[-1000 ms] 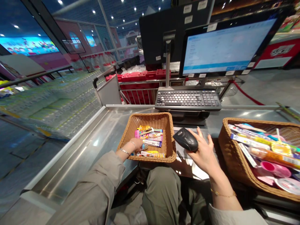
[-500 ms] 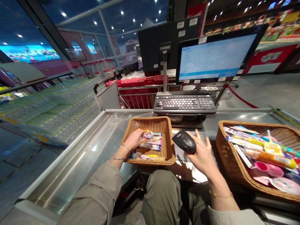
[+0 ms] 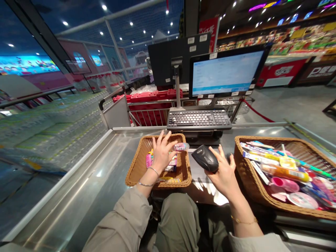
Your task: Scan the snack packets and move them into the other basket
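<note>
Packet (image 3: 181, 146) is being pinched in the left hand (image 3: 161, 154), other fingers spread, above the left basket's (image 3: 134, 167) far right corner; scanner (image 3: 205, 158) is being gripped by the right hand (image 3: 223, 175) just beside; printed side probably best being turned squarely toward it

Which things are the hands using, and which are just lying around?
In use: left hand holding a small packet; right hand holding the scanner; left basket beneath.
Lying about: right basket of sweets, keyboard, screen.
</note>
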Motion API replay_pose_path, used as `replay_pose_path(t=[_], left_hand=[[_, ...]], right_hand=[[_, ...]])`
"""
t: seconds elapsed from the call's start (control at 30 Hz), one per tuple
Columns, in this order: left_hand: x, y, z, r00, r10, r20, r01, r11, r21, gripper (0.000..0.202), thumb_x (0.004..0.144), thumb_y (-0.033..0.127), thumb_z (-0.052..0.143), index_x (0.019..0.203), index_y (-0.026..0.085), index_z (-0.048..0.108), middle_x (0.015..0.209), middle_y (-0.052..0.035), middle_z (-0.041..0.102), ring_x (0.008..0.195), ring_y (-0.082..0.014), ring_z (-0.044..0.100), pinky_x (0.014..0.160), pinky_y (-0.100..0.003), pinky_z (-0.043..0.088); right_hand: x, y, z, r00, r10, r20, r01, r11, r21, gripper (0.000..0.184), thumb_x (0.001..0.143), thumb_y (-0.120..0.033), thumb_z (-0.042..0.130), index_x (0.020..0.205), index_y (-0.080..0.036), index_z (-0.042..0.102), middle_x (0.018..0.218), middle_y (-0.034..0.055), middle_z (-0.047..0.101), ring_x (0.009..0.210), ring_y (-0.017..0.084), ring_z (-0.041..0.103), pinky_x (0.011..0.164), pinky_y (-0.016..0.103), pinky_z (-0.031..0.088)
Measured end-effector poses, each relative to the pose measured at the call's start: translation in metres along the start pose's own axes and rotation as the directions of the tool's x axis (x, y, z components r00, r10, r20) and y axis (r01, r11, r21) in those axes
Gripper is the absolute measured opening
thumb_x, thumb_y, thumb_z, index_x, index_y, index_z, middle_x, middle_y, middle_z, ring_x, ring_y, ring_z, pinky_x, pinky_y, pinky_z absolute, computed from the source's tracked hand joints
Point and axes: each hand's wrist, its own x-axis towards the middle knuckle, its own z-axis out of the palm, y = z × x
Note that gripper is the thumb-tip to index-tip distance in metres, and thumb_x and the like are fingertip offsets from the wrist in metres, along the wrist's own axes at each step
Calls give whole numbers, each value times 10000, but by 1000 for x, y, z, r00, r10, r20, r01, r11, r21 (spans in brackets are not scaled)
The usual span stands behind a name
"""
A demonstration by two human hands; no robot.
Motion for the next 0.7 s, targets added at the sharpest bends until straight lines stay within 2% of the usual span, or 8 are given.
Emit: replay_pose_path(t=[0.17,0.27,0.4,0.6,0.7], left_hand=[[7,17,2,995,-53,-80,54,999,8,391,872,451,687,1255,374,675,1620,-26,352,1544,-368,118,1184,-732,61],[11,24,3,991,-100,-84,101,995,15,404,860,417,706,1262,391,674,1618,-28,355,1538,-397,110,1155,-770,67],[16,30,5,986,-129,-102,131,991,14,402,860,447,695,1260,409,676,1616,-15,360,1538,-407,91,1153,-770,26],[23,35,6,986,-161,-44,162,987,22,425,890,484,638,1310,417,638,1661,26,243,1543,-409,14,1148,-767,-38],[26,40,6,981,-184,-67,185,983,7,422,889,483,640,1306,417,642,1659,34,248,1542,-411,6,1146,-772,-24]], right_hand=[[0,-4,-7,999,15,-41,-15,1000,-8,367,816,-279,550,1173,-245,628,1439,106,581,1493,372,301,1148,750,140],[1,-7,-11,998,16,-64,-18,1000,-26,407,824,-283,554,1227,-252,602,1432,106,588,1494,370,300,1147,751,138],[1,-8,-15,995,-4,-100,-2,998,-56,443,824,-286,567,1265,-250,586,1428,117,589,1487,377,315,1144,752,147],[2,-8,-22,990,-33,-137,24,997,-71,440,845,-286,559,1283,-242,567,1429,128,585,1496,373,296,1157,734,134],[2,-10,-25,988,-38,-153,26,996,-81,412,857,-287,556,1266,-236,562,1429,126,586,1495,377,295,1151,737,145]])
